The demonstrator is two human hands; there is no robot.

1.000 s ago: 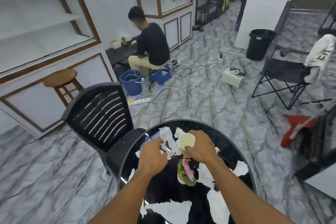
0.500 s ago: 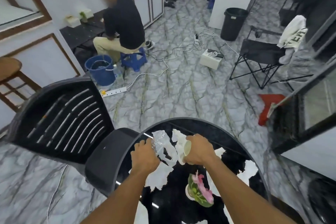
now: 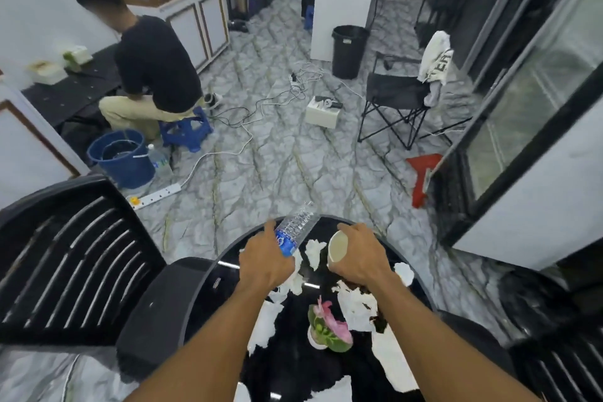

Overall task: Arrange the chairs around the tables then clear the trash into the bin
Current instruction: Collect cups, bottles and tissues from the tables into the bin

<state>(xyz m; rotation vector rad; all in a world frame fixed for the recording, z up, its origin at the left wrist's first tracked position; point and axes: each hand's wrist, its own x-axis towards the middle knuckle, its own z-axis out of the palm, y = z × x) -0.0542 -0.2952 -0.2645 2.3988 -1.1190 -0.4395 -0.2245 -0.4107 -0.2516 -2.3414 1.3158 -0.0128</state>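
Observation:
My left hand (image 3: 266, 263) grips a clear plastic bottle (image 3: 295, 227) with a blue label, raised above the far edge of the round black table (image 3: 228, 258). In my right hand (image 3: 359, 256) is a cream paper cup (image 3: 337, 246), tipped with its mouth toward me. Torn white paper scraps (image 3: 357, 305) lie scattered on the tabletop around a small pot of pink flowers (image 3: 329, 325). A black slatted plastic chair (image 3: 75, 264) stands against the table's left side. The black bin (image 3: 348, 50) stands far across the floor beside a white counter.
A person sits on a blue stool (image 3: 186, 129) at far left, by a blue bucket (image 3: 120, 157). Cables and a power strip (image 3: 156, 196) run over the marble floor. A black folding chair (image 3: 396, 98) with a white cloth, a white box (image 3: 323, 111), a red stool (image 3: 422, 178).
My left hand has lifted the bottle off the table and pointed it forward. My right hand has kept the cup and risen slightly. The view has tilted up and moved nearer.

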